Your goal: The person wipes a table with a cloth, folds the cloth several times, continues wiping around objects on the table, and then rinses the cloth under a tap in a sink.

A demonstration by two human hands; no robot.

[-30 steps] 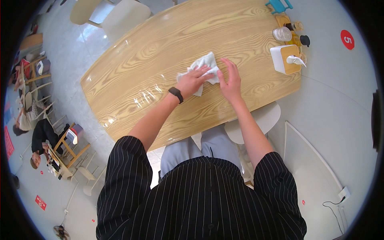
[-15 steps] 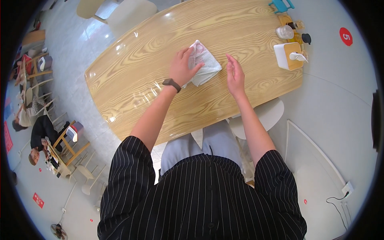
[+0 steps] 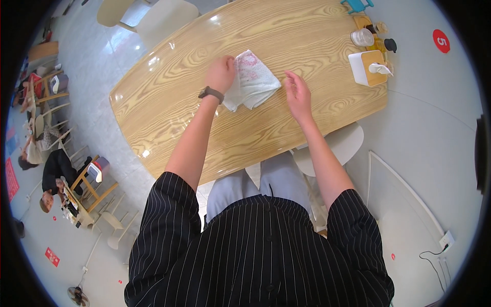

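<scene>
Head-worn and tilted steeply downward, the wide fisheye camera looks over the very near shirt [image 3: 266, 250] at six o'clock onto the bench [image 3: 171, 100] toward twelve, with floor [image 3: 97, 64] at ten and wall [image 3: 424, 120] around three.

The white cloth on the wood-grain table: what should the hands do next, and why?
Perhaps bring the right hand to the white cloth, to steady it: that hand is apart, while the left hand is at the cloth's left edge.
</scene>
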